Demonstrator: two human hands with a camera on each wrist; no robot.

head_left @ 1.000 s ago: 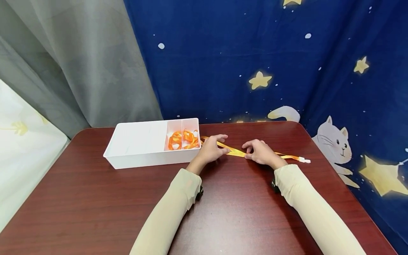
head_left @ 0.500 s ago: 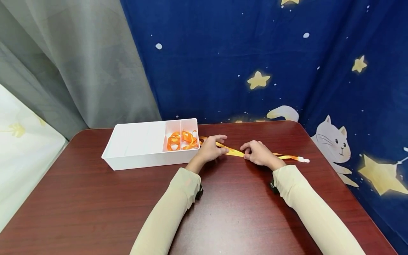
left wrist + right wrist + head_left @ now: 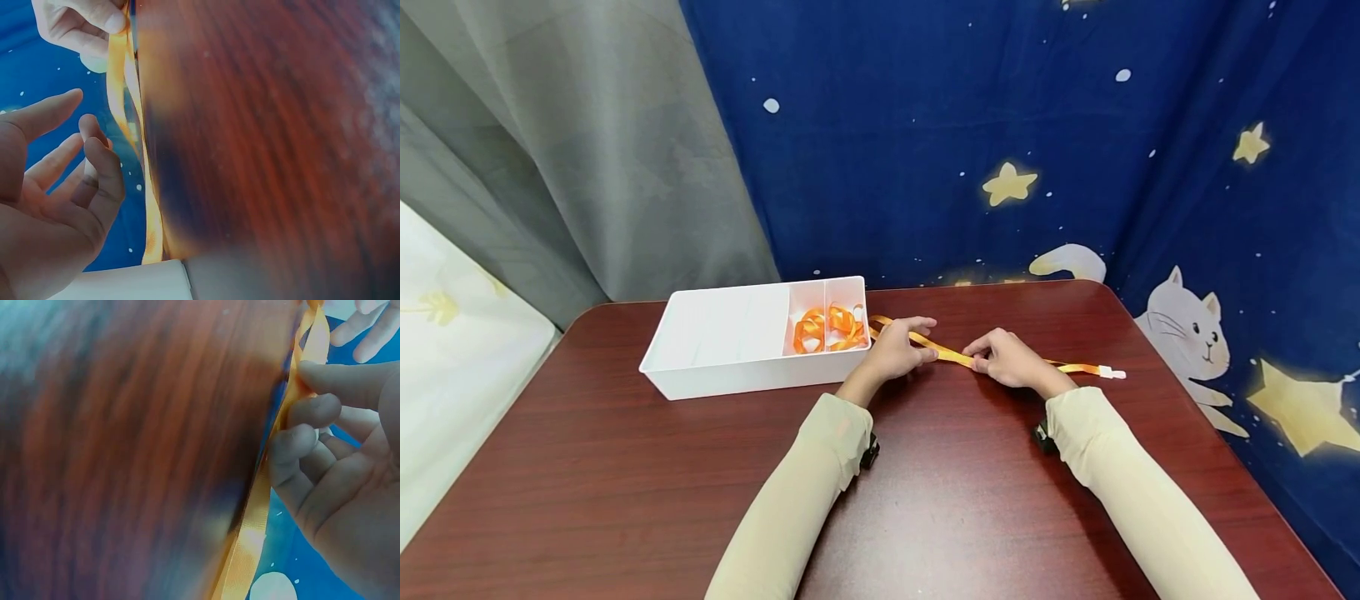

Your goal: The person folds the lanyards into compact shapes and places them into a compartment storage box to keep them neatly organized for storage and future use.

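An orange-yellow ribbon lanyard (image 3: 953,356) lies stretched sideways across the far part of the table, with a white clip (image 3: 1112,372) at its right end. My right hand (image 3: 1009,359) pinches the strap between thumb and fingertips, plain in the right wrist view, where the ribbon (image 3: 247,550) runs on past the hand. Beside the box, my left hand (image 3: 895,350) hovers over the lanyard's left part. In the left wrist view its thumb and fingers (image 3: 53,115) are spread apart with nothing between them, and the strap passes beyond the fingertips.
A long white box (image 3: 760,375) stands left of my hands. Two small compartments at its right end hold coiled orange lanyards (image 3: 810,330); its left part has a white surface. Curtains hang behind the dark red wooden table (image 3: 662,483).
My right hand has shifted slightly left with the strap, and the white clip has slid a little left too. The strands between my hands look closer together. My left hand stays nearly still.
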